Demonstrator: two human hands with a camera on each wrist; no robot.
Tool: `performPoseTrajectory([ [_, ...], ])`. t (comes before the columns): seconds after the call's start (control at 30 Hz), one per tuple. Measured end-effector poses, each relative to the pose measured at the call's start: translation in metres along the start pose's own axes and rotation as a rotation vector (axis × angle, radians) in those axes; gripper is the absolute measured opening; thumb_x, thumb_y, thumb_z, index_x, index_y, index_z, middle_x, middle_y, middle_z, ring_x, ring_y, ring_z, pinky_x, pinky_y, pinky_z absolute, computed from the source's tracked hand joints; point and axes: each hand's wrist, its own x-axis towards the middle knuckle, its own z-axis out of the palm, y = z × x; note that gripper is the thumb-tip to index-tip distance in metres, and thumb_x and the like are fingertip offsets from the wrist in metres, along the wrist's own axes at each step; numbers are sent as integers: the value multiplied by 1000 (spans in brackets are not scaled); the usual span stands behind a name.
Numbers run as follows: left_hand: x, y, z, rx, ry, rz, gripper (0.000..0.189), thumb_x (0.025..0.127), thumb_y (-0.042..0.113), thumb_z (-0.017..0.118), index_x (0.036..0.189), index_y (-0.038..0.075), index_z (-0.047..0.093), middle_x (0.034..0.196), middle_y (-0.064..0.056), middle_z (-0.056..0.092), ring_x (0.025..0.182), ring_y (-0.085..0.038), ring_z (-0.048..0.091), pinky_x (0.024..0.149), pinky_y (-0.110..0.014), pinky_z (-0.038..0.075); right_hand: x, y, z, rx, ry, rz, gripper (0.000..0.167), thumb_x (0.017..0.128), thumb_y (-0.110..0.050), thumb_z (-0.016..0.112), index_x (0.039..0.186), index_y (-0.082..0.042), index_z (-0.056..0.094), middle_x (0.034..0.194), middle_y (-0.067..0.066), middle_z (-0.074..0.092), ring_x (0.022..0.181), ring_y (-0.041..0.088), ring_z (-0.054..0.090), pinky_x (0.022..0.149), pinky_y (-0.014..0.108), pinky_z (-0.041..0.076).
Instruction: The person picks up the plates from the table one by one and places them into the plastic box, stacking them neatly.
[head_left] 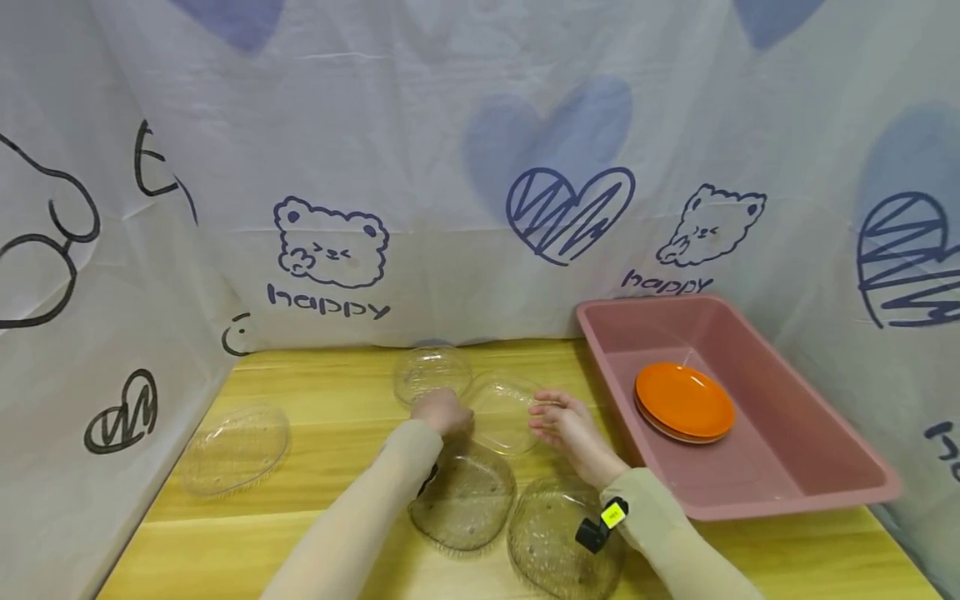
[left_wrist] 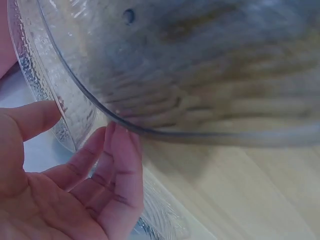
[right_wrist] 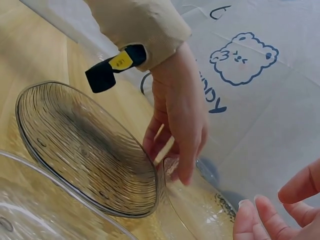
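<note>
My left hand [head_left: 442, 412] reaches over the wooden table and pinches the near-left edge of a clear plastic plate [head_left: 504, 408]. In the left wrist view the thumb [left_wrist: 42, 117] lies on one side of the rim and the fingers [left_wrist: 122, 175] on the other. My right hand [head_left: 570, 429] is held apart from that plate's right side, fingers spread and holding nothing. Two smoky see-through plates, a left one [head_left: 465, 504] and a right one [head_left: 558, 542], sit nearer to me. Behind the left hand is a round clear plate [head_left: 431, 367].
A pink basin [head_left: 795, 492] stands on the right, with orange plates [head_left: 684, 400] stacked inside. Another clear plate [head_left: 238, 450] lies at the table's left. Printed white cloth [head_left: 450, 250] hangs around the back and sides.
</note>
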Motion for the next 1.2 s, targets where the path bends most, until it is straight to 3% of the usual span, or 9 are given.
performPoseTrajectory([
  [0.2, 7, 2, 1, -75, -58, -20, 45, 97, 26, 62, 57, 15, 47, 57, 1, 43, 51, -14, 40, 50, -27, 38, 1, 4, 4, 23, 0, 36, 39, 97, 0, 41, 134, 3, 48, 116, 16, 60, 97, 21, 64, 98, 36, 56],
  [0.37, 7, 3, -1, -63, -59, -12, 47, 96, 20, 61, 53, 16, 43, 53, 1, 42, 49, -14, 40, 50, -25, 39, 2, 7, 6, 50, 0, 67, 40, 97, 0, 41, 137, 5, 47, 115, 16, 60, 97, 21, 64, 96, 34, 56],
  [0.57, 12, 2, -1, -44, -57, -11, 29, 95, 5, 54, 66, 9, 53, 74, -9, 60, 65, -21, 53, 56, -27, 45, 2, 8, 6, 79, -5, 83, 40, 99, -1, 41, 138, 7, 44, 111, 13, 62, 89, 16, 63, 88, 28, 56],
  [0.67, 18, 0, 2, -61, -53, -27, 17, 92, 1, 54, 76, 4, 60, 88, -14, 68, 66, -20, 57, 55, -26, 48, 1, 8, 6, 87, -7, 86, 41, 99, -1, 40, 139, 7, 44, 111, 13, 62, 88, 14, 63, 87, 27, 56],
  [0.77, 25, -3, 6, -124, -66, -50, 16, 91, -1, 52, 80, 1, 63, 88, -15, 69, 53, -15, 55, 46, -22, 47, 0, 7, 6, 97, -11, 85, 42, 99, -2, 40, 140, 8, 43, 110, 12, 62, 87, 14, 63, 87, 27, 56],
  [0.83, 25, -4, 6, -173, -86, -54, 22, 92, -1, 50, 77, 0, 66, 79, -14, 69, 44, -11, 50, 41, -21, 44, 0, 7, 6, 105, -11, 84, 42, 99, -2, 40, 140, 8, 43, 107, 10, 62, 87, 13, 63, 87, 27, 56],
  [0.97, 23, -4, 5, -320, -123, -35, 30, 95, 1, 45, 78, -3, 69, 65, -8, 67, 44, -8, 50, 44, -20, 47, 0, 7, 4, 109, -9, 84, 42, 99, -2, 40, 140, 7, 43, 105, 8, 63, 89, 14, 64, 89, 28, 55],
  [1.07, 19, -3, 6, -478, -151, -24, 29, 102, 5, 41, 103, -10, 66, 69, -7, 68, 53, -11, 60, 53, -22, 55, 1, 8, 3, 110, 2, 82, 41, 100, -2, 40, 140, 7, 44, 106, 8, 63, 91, 15, 64, 90, 28, 55],
  [1.2, 17, -2, 9, -636, -197, 3, 40, 108, 10, 33, 139, -13, 43, 90, -18, 69, 73, -26, 73, 68, -35, 64, 2, 9, 2, 116, 26, 70, 40, 99, 0, 40, 138, 6, 45, 104, 8, 63, 89, 16, 64, 86, 28, 55],
])
